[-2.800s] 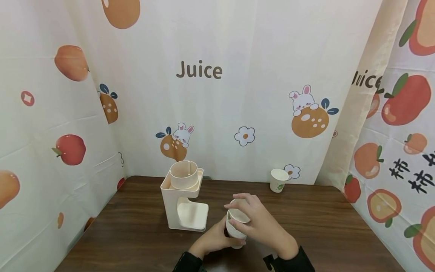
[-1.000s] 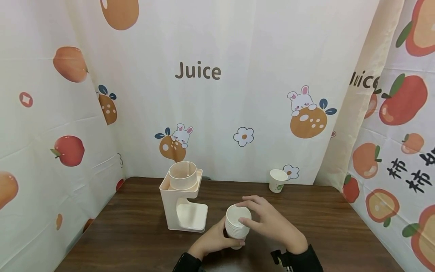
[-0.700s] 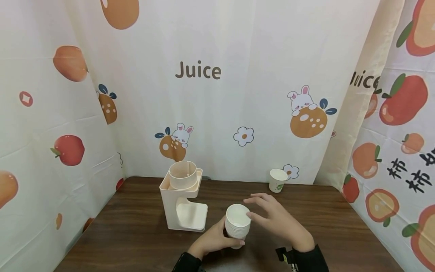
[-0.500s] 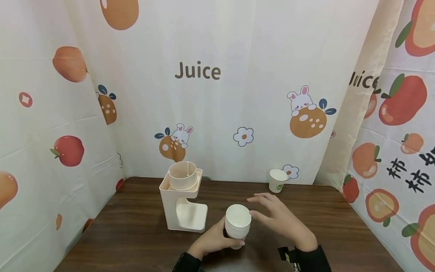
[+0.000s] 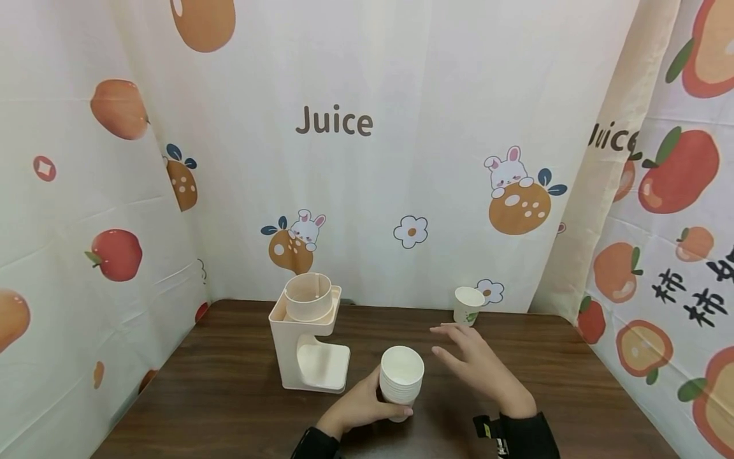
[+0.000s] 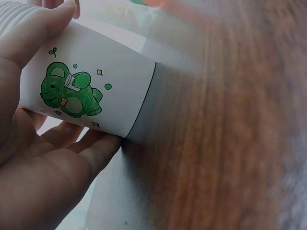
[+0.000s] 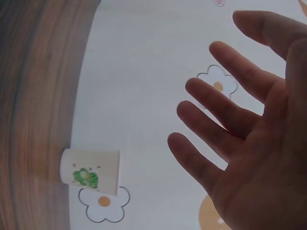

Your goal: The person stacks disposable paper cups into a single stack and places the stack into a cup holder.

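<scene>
Near the front of the table my left hand (image 5: 361,403) grips a stack of white paper cups (image 5: 401,376), thumb and fingers curled round it. In the left wrist view the lowest cup (image 6: 96,86) of that stack shows a green cartoon animal, and its base is at the tabletop. My right hand (image 5: 484,370) is in the air to the right of the stack, apart from it and holding nothing. Its fingers (image 7: 225,103) are spread in the right wrist view. Beyond it stands a single paper cup (image 5: 468,306) with a green print, upright at the table's back.
A cream-coloured stand (image 5: 309,344) with a round holder (image 5: 309,299) on top stands left of the stack. The brown wooden table (image 5: 229,395) ends at a white curtain (image 5: 367,178) printed with fruit, rabbits and flowers.
My right hand, earlier at the rim of the cup stack, has drawn away to the right and is now apart from it. My left hand has kept its grip on the stack.
</scene>
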`<state>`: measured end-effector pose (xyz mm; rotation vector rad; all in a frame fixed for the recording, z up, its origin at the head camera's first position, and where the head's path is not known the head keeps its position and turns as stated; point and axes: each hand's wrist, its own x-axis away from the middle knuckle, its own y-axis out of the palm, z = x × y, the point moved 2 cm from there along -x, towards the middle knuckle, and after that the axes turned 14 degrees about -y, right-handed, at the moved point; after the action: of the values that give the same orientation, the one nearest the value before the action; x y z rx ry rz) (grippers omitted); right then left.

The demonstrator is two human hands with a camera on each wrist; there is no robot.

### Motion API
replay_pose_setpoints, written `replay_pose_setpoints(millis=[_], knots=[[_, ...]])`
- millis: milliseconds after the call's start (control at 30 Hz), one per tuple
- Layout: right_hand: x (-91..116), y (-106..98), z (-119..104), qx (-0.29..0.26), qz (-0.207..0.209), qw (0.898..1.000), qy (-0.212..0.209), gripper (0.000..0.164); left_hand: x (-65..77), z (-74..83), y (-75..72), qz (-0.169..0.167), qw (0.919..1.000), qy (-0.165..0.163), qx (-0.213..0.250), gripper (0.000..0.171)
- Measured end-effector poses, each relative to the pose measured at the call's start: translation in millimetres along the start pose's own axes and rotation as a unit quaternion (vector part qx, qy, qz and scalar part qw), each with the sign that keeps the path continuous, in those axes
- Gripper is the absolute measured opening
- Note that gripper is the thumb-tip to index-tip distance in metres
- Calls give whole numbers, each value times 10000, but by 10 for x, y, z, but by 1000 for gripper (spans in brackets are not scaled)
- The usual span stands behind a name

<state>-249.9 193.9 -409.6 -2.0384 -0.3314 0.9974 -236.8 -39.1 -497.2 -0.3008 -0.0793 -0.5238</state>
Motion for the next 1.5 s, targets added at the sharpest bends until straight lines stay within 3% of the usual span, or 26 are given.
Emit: replay_pose_setpoints(millis=[300,567,1033,1500], knots=[[1,50,96,153,190,9997,-22,34,5,-5,-5,29,10000,65,4,82],[-4,92,215,545,451,9975,-57,34,11,4,-3,0,10000,-64,-58,82],[19,118,663,1147,496,9921,-59,34,-13,-3,-5,17,9999,-85,-54,80],[-31,142,1149,1726,864,9811,-119,39,-13,-7,7,-71,10000,-61,32,77]])
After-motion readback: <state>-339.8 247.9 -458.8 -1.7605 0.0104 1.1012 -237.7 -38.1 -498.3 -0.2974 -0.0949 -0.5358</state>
